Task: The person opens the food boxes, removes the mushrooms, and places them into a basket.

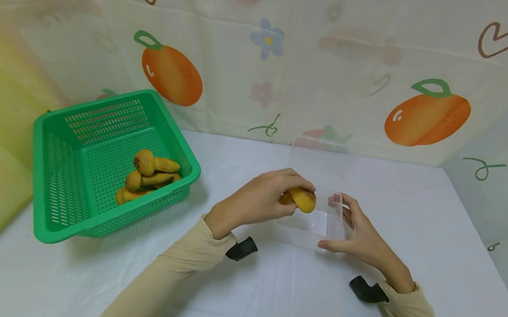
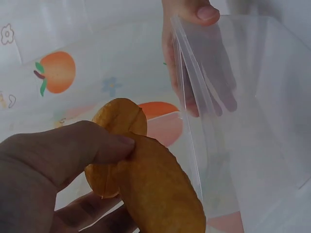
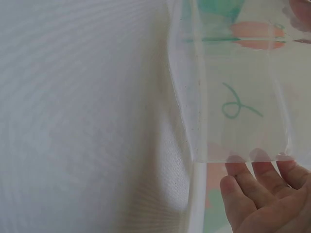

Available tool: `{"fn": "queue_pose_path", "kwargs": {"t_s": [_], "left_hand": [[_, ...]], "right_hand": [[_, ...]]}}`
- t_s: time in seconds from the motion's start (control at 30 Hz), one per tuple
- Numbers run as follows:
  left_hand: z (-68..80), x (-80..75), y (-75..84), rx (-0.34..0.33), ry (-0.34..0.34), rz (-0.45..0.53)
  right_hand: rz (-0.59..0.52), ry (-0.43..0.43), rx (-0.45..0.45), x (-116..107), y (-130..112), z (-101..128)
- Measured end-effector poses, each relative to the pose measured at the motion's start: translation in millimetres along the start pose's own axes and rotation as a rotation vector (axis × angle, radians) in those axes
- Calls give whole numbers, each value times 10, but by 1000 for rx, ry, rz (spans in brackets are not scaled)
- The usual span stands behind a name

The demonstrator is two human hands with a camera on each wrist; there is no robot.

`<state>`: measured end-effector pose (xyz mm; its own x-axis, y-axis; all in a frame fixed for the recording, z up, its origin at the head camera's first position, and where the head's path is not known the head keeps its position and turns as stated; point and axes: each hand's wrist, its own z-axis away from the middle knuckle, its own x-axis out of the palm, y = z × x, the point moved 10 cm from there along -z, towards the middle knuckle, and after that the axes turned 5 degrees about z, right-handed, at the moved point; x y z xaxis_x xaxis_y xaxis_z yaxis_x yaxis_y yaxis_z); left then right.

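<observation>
My left hand (image 1: 293, 193) grips two yellow-orange mango-like fruits (image 1: 302, 199) just above the rim of a clear plastic box (image 1: 302, 233) in the middle of the table. In the left wrist view my thumb (image 2: 82, 145) presses on the nearer fruit (image 2: 160, 189), and a second fruit (image 2: 119, 119) sits behind it. My right hand (image 1: 335, 223) holds the box's right wall (image 2: 252, 121), thumb on the rim and fingers (image 3: 262, 194) against the outside. The box's clear lid (image 1: 322, 158) stands open behind it.
A green perforated basket (image 1: 58, 174) stands tilted at the left of the table, with several more yellow fruits (image 1: 148, 175) inside. A white cloth (image 3: 82, 121) covers the table. A fruit-patterned curtain (image 1: 425, 116) hangs along the back.
</observation>
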<state>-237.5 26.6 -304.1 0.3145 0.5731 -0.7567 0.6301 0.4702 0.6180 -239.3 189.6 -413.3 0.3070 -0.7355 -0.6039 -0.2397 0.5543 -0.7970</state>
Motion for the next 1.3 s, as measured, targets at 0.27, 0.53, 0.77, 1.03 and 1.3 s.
{"fn": "queue_pose_path", "kwargs": {"t_s": [0.27, 0.53, 0.77, 1.03, 1.3], "left_hand": [[160, -123, -51, 11, 66, 4], [353, -270, -141, -16, 123, 14], [533, -438, -232, -36, 187, -2], [732, -618, -358, -80, 245, 1], [883, -786, -474, -95, 307, 1]], "right_hand": [[0, 6, -9, -3, -4, -13], [-14, 11, -28, 4, -2, -33], [-17, 7, -41, 0, -26, -37], [-23, 10, -25, 6, 15, -31], [5, 6, -17, 11, 46, -10]]}}
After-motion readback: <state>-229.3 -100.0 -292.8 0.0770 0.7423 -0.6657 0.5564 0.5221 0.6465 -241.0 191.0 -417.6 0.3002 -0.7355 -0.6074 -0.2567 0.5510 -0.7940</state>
